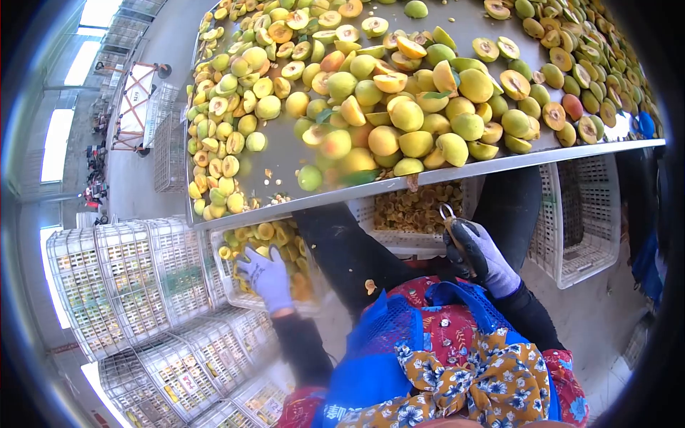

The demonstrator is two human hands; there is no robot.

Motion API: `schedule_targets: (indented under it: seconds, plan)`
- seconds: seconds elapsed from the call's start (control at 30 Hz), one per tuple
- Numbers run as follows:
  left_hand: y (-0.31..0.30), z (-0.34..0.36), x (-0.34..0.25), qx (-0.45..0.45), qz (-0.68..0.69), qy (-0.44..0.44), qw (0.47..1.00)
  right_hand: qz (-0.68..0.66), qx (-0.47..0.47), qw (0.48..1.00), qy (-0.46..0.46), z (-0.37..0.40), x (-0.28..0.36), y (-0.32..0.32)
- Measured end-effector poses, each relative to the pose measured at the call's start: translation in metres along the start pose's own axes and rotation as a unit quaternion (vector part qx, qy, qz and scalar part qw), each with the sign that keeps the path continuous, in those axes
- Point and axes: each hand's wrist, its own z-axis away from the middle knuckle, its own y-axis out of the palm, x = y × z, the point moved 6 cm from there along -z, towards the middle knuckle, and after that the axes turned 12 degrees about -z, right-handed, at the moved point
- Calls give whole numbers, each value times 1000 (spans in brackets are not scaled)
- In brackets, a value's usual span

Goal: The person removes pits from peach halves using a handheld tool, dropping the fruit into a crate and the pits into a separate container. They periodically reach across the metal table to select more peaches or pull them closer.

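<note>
My left hand, fingers spread over peach halves in the crate below the surface's near left corner; my right hand, gripping a loop-ended tool; step, apparently, depositing halves; next move likely needing fruit from the near edge.

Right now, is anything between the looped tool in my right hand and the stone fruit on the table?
Yes: the metal table edge lies between the looped tool in your right hand and the stone fruit.

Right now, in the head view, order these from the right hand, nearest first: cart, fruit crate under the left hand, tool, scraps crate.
1. Tool, in the right hand
2. Scraps crate, just forward-left
3. Fruit crate, farther left
4. Cart, far left
</note>
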Motion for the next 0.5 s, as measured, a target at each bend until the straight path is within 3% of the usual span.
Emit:
schedule_targets:
  seconds: [0.07, 0.1, 0.17, 0.2, 0.23, 0.3, 0.37, 0.5]
  plan:
    - [0, -8, 4, 1, 88, 14, 996, 134, -21, 991, -18, -10, -15, -9]
    - [-8, -13, 0, 4, 134, 18, 991, 395, 8, 891, -224, -9, 0, 11]
    - [-16, -37, -34, 35, 233, 81, 968, 516, 115, 814, -240, -4, -2, 52]
    - [-13, -45, -54, -31, 221, 112, 968, 584, 170, 756, -241, -4, -7, 72]
    - [-29, -56, -75, 9, 239, 138, 961, 620, 221, 713, -240, -7, -15, 88]
    - [-31, -74, -111, 2, 208, 207, 956, 677, 323, 619, -232, -9, -40, 112]
    - [-25, -85, -138, 91, 171, 232, 953, 708, 386, 551, -218, -15, -77, 116]
    - [-12, -93, -161, 98, 191, 307, 927, 758, 481, 395, -196, -35, -133, 114]
